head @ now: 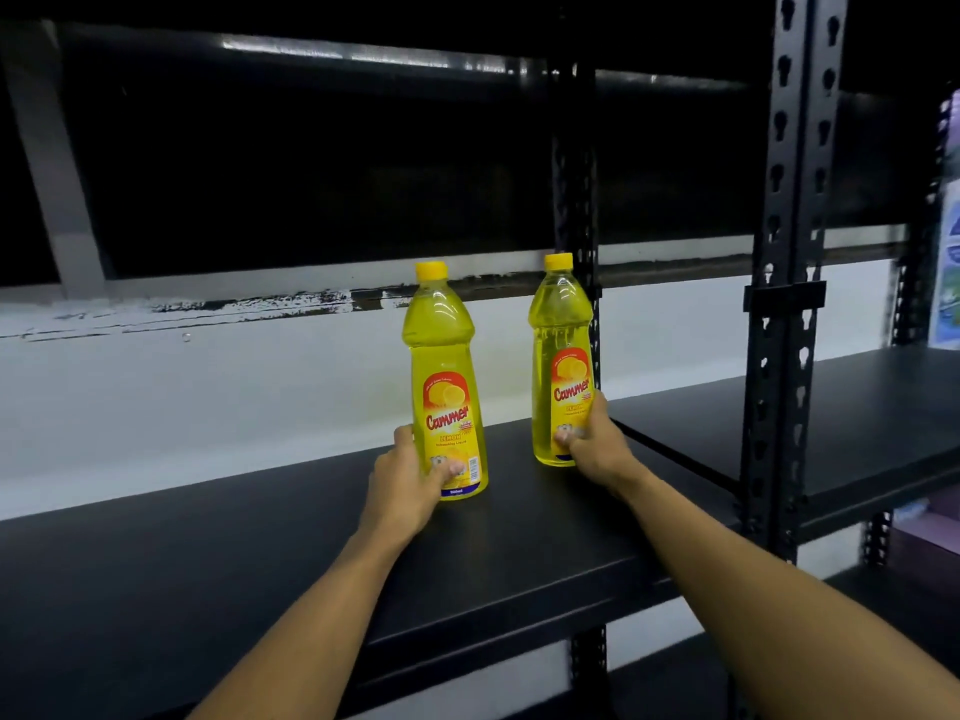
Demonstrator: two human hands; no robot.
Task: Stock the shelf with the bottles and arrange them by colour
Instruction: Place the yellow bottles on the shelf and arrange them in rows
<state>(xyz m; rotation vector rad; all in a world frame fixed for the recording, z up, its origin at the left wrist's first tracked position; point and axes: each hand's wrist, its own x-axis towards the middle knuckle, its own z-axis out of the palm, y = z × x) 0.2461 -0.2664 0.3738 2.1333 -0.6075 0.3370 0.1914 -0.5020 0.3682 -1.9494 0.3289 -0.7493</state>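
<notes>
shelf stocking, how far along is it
Early. Done: nothing let go of yet. In hand: the left hand grips one yellow bottle and the right hand grips another yellow bottle, both upright on the black shelf. Left: releasing them, adding more; no other colours show yet.

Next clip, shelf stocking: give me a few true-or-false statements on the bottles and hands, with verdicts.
1. Both bottles have yellow caps. True.
2. The left bottle lies on its side. False: it stands upright on the black shelf.
3. The right hand grips the right bottle near its base. True.
4. The left hand hangs idle. False: it grips the left bottle.
5. The bottles touch. False: they stand apart.
</notes>
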